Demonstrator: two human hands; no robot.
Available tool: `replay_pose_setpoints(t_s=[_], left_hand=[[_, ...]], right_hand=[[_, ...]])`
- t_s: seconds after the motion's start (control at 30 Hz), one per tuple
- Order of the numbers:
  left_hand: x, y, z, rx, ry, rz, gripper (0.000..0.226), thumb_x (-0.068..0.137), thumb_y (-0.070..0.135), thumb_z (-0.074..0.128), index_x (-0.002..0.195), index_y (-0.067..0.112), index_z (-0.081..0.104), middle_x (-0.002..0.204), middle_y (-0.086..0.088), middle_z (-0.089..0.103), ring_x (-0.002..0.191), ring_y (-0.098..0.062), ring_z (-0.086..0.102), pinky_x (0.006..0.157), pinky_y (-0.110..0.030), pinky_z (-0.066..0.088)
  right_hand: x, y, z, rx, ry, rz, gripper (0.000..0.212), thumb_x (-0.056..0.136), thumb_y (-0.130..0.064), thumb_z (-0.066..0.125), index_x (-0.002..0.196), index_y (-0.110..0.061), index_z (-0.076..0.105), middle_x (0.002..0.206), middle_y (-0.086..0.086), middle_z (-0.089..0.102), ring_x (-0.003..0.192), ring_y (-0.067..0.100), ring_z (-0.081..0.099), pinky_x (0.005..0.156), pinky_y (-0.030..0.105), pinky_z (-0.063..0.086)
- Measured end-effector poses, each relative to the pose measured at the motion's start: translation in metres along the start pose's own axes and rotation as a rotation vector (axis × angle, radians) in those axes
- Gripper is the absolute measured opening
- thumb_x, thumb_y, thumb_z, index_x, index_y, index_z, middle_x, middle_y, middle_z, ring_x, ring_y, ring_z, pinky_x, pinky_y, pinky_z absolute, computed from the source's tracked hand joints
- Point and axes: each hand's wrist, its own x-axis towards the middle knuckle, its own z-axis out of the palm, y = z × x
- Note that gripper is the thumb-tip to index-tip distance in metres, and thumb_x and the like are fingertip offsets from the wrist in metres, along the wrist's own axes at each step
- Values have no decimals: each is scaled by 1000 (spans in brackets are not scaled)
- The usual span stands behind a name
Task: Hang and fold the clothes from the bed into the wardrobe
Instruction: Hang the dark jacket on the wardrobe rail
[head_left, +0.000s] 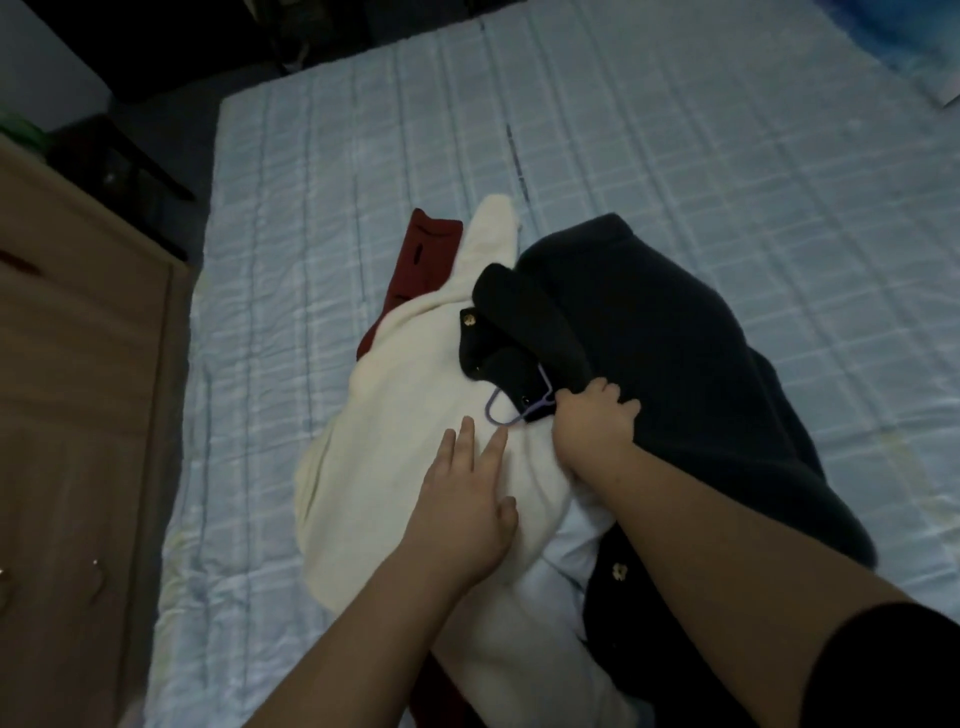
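Head view: right hand gripped dark coat at its collar by purple hanger, fingers curled into fabric. Left hand lay flat on cream garment, fingers straight, slightly apart. Red garment underneath, all near bed near edge.

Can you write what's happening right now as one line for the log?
right hand: grips dark navy buttoned coat at purple plastic hanger | left hand: flat on cream fleece garment | place: blue checked bed
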Motion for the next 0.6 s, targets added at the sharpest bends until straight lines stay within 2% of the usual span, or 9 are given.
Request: replay_pose_setpoints(t_s=[0.17,0.37,0.43,0.5,0.53,0.6], left_hand=[[-24,-13,-13,-45,79,-55,77,97,37,46,158,27,0,165,-13,-10,152,-31,-7,122,-39,8],[-74,-9,-36,-97,162,-27,78,97,36,48,158,30,-1,165,-9,-16,152,-29,-12,122,-39,10],[-91,-6,-46,-84,175,-7,79,97,37,49,158,30,-2,164,-11,-16,152,-32,-12,122,-41,11],[-105,-3,-60,-70,188,18,81,96,38,50,158,30,-2,164,-12,-17,151,-33,-13,122,-41,11],[-112,0,-69,-59,200,35,81,96,38,50,158,29,-3,164,-13,-17,151,-33,-14,122,-41,11],[-121,7,-92,-41,240,81,81,96,39,49,158,30,-3,164,-13,-18,151,-32,-15,122,-41,10]], right_hand=[[-38,-3,5,92,58,-28,39,93,-29,44,131,-28,49,137,15,44,126,35,42,108,68,23],[-104,29,-30,242,357,57,27,95,-47,46,114,-33,61,126,8,55,127,29,42,108,60,27],[-133,39,-51,275,499,62,29,97,-50,46,110,-31,65,120,8,60,123,30,46,100,53,36],[-165,47,-75,306,633,26,30,97,-48,48,106,-26,67,111,10,62,112,32,53,83,43,41],[-180,51,-89,335,669,4,31,98,-47,48,106,-24,67,108,10,61,106,33,55,76,40,41],[-207,59,-121,410,691,-32,34,99,-47,45,106,-21,66,106,12,59,98,35,59,72,38,42]])
